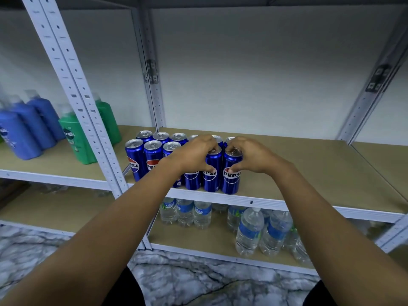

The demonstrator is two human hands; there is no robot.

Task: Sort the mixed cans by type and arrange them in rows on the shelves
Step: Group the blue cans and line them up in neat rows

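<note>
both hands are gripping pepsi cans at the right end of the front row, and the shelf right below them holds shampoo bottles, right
Not quite. The left hand and right hand do grip Pepsi cans at the right end of the front row, but the shelf directly below holds water bottles, not shampoo. The shampoo bottles stand in the next bay to the left, level with the cans. The head view shows this.

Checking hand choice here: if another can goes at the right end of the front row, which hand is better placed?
Probably the right hand: it grips the end blue Pepsi can, next to bare brown shelf board. The left hand holds the neighbouring blue can, further inside.
</note>
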